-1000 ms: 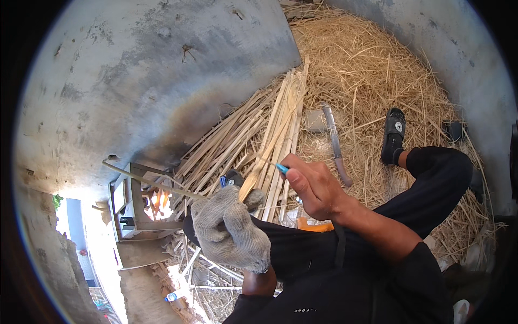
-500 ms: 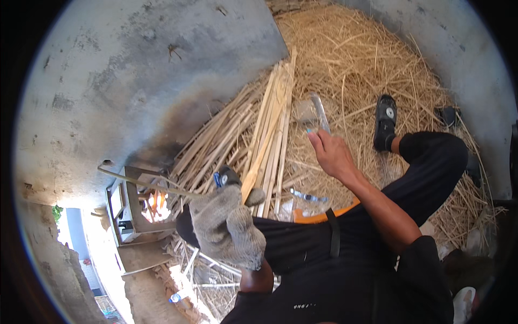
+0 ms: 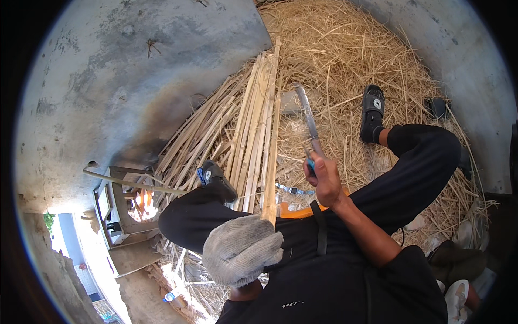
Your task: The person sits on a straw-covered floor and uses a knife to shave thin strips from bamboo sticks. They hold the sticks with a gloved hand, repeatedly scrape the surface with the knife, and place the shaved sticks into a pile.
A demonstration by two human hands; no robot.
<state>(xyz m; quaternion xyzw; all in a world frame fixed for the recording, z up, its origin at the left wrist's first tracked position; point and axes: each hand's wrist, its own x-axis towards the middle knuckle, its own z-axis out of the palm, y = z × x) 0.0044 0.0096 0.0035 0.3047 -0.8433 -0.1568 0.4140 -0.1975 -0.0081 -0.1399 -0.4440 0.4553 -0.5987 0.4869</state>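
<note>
My left hand (image 3: 241, 251), in a grey knitted work glove, is closed around the near end of a long pale split-bamboo strip (image 3: 272, 156) at my lap. The strip points away from me, beside a bundle of similar strips (image 3: 251, 124) on the floor. In my bare right hand (image 3: 327, 182) is a machete (image 3: 307, 112), gripped by its handle, where a bit of blue shows. Its long blade points away and slightly left, right of the strip and apart from it. The glove hides the strip's gripped end.
Straw-like shavings (image 3: 345, 54) cover the floor. A greyish block (image 3: 291, 102) lies near the blade tip. By my lap are a curved orange piece (image 3: 294, 212) and a blue-silver band (image 3: 295, 190). Concrete walls (image 3: 108, 81) stand around; a wooden frame (image 3: 127, 210) is at left.
My left hand has moved right and nearer to my body; its strip now points more straight away. The machete has come lower and shows more of its blade. My view has shifted a little.
</note>
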